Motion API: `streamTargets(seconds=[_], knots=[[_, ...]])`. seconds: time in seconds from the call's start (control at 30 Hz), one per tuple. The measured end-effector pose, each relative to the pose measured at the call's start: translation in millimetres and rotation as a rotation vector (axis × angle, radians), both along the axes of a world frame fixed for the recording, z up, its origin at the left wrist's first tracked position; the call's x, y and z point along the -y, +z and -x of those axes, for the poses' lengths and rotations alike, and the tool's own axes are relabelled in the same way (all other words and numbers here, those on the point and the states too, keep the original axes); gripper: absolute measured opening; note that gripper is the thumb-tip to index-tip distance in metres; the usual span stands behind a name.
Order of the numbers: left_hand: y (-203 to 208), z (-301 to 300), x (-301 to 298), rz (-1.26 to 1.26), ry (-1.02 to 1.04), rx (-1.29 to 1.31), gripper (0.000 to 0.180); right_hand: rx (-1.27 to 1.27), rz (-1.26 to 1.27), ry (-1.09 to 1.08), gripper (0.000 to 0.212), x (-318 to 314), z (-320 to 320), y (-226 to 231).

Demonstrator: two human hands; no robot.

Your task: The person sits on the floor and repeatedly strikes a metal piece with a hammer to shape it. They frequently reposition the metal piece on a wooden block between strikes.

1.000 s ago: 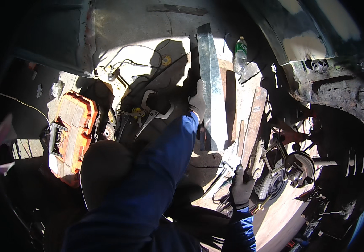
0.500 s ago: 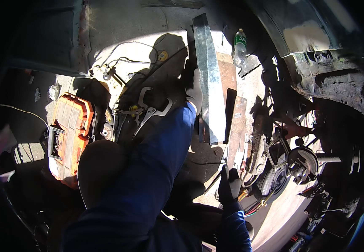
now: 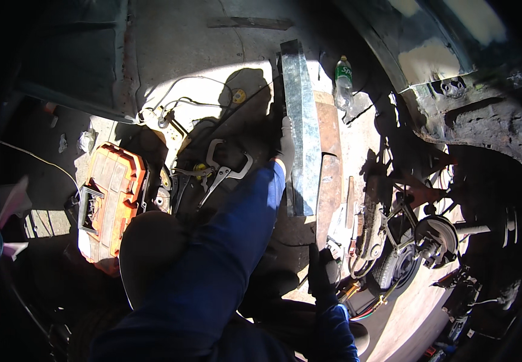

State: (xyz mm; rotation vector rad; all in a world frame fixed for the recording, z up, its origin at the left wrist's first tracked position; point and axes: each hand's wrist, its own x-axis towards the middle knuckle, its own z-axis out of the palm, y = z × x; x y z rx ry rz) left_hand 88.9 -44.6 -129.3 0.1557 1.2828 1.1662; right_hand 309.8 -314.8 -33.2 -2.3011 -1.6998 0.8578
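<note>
A long folded strip of bright sheet metal [image 3: 303, 133] lies lengthwise ahead of me, over a rusty brown board [image 3: 330, 136]. My left hand [image 3: 286, 145], in a light glove, is closed at the strip's left edge; its fingertips are partly hidden. My right hand [image 3: 324, 269], dark-gloved and in shadow, is near the board's close end. Its fingers point forward and apart, and nothing shows in them. Left of my left forearm lie C-shaped locking clamp pliers [image 3: 219, 172].
An orange-and-grey toolbox [image 3: 110, 205] lies at the left. A corded power tool [image 3: 167, 127] is beyond it. A green-labelled bottle [image 3: 343, 84] stands past the board. At the right are a car body panel [image 3: 478, 114], a wheel [image 3: 393, 265] and a brake hub [image 3: 436, 238].
The whole view has shifted slightly. The metal strip has moved a little toward me and left, with my left hand still at its edge. My right hand has shifted slightly left.
</note>
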Motion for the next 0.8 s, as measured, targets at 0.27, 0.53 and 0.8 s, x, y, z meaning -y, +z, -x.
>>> streamTargets(seconds=[0.27, 0.53, 0.8], knots=[[-71, -53, 20, -0.065, 0.109, 0.081, 0.078, -0.301, -0.048, -0.082, 0.04, 16, -34, 7], [-87, -106, 105, -0.172, 0.283, 0.561, 0.069, -0.322, -0.25, -0.141, 0.035, -2, -34, 46], [-55, -88, 143, -0.032, -0.146, -0.285, 0.061, 0.235, -0.15, 0.257, 0.054, -69, -58, 32]])
